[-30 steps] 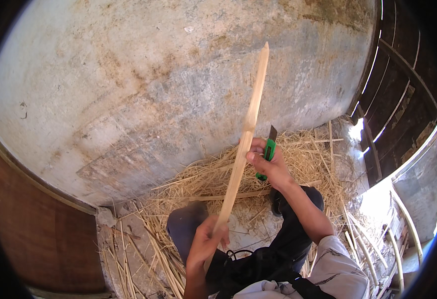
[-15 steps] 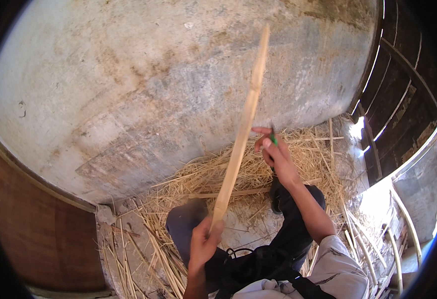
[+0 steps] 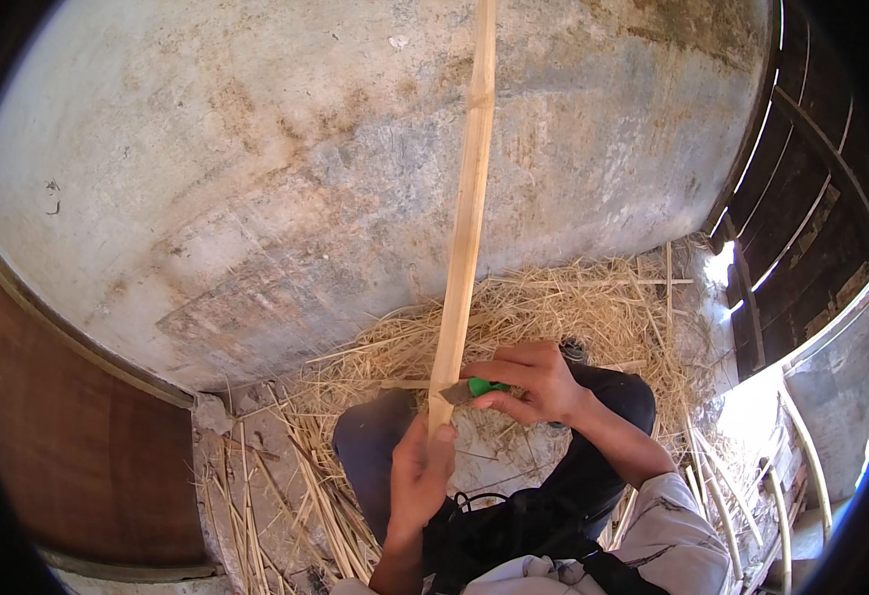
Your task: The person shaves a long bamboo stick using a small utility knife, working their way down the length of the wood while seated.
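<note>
A long, pale bamboo strip rises from my lap past the top of the picture, leaning slightly right. My left hand is closed round its lower end, thumb along its face. My right hand grips a knife with a green handle. Its short grey blade lies against the strip just above my left hand. The right fingertips are close to the strip's right edge, and the palm hides part of the knife's handle.
A heap of shavings covers the floor by the stained wall. Thin split strips lie at my left, and longer poles at my right. A brown panel stands at far left; dark slatted boards stand at right.
My right hand has come down and left, bringing the knife from beside the strip's middle to its lower end. The strip has swung more upright and risen in view.
</note>
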Demonstrator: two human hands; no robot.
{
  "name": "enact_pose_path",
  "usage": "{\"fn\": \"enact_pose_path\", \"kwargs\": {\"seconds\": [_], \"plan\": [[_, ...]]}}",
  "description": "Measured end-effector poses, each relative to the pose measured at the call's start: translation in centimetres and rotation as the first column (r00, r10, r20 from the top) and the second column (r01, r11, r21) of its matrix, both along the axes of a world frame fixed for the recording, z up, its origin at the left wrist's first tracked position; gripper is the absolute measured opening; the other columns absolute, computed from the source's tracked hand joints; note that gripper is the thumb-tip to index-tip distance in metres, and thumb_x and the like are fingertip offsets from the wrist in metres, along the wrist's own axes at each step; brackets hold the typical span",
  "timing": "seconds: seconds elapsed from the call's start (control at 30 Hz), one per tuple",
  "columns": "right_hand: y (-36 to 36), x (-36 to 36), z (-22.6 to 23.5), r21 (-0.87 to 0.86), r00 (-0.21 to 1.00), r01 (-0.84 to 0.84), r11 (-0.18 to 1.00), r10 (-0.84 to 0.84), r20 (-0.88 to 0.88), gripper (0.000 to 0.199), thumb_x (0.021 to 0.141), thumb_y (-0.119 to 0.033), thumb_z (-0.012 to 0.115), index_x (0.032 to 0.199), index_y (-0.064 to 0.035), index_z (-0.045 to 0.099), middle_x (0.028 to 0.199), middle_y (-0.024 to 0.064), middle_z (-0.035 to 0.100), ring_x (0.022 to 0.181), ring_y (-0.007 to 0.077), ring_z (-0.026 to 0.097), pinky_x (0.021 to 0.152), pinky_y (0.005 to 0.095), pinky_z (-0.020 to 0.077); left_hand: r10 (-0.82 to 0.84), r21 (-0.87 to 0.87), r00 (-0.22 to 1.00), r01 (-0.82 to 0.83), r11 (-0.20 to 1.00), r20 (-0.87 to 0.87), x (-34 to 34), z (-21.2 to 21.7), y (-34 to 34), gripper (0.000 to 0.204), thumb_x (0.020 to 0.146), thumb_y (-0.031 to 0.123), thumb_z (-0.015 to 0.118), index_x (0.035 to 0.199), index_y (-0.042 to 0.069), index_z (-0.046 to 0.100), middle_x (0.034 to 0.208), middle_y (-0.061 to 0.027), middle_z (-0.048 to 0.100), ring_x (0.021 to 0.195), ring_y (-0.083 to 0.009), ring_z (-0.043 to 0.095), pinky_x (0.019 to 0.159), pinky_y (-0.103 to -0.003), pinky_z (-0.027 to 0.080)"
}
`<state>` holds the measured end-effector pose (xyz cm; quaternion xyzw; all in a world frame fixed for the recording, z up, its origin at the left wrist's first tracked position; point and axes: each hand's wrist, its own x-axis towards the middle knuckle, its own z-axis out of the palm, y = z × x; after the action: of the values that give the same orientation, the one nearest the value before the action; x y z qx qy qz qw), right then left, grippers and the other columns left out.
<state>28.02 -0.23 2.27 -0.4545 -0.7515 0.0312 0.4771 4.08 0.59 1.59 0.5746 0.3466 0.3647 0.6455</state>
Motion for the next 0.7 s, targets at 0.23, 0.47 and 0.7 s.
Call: {"fn": "enact_pose_path", "kwargs": {"seconds": [0.23, 0.47, 0.7], "plan": [[-0.6, -0.8, 0.3, 0.058, 0.981, 0.146, 0.988, -0.153, 0.124, 0.04, 0.085, -0.035, 0.087, 0.12, -0.0169, 0.08, 0.074, 0.0001, 0.064, 0.057, 0.021, 0.063, 0.052, 0.0353, 0.0504, 0.246, 0.434, 0.943, -0.128, 0.892, -0.226, 0.3, 0.0, -0.3, 0.018, 0.109, 0.014, 0.065, 0.112, -0.003, 0.066, 0.067, -0.0078, 0.059, 0.061, -0.0097, 0.052, 0.056, -0.031, 0.044], [-0.5, -1.2, 0.0, 0.106, 0.97, 0.193, 0.976, -0.206, 0.128, 0.043, 0.084, -0.037, 0.087, 0.121, -0.0159, 0.08, 0.071, 0.0003, 0.061, 0.056, 0.0207, 0.062, 0.051, 0.0352, 0.0499, 0.248, 0.403, 0.942, -0.14, 0.904, -0.228, 0.4, 0.2, -0.4, 0.017, 0.108, 0.013, 0.065, 0.109, -0.004, 0.066, 0.064, -0.0102, 0.057, 0.06, -0.01, 0.05, 0.055, -0.032, 0.043], [-0.4, -1.3, -0.2, 0.093, 0.965, 0.216, 0.972, -0.227, 0.128, 0.044, 0.084, -0.037, 0.087, 0.122, -0.0147, 0.079, 0.07, 0.001, 0.06, 0.056, 0.0211, 0.062, 0.051, 0.0358, 0.05, 0.225, 0.354, 0.934, -0.118, 0.928, -0.278, -0.1, 0.2, -0.7, 0.02, 0.109, 0.015, 0.064, 0.1, -0.003, 0.063, 0.066, -0.0066, 0.053, 0.062, -0.0078, 0.044, 0.054, -0.031, 0.037]]}}
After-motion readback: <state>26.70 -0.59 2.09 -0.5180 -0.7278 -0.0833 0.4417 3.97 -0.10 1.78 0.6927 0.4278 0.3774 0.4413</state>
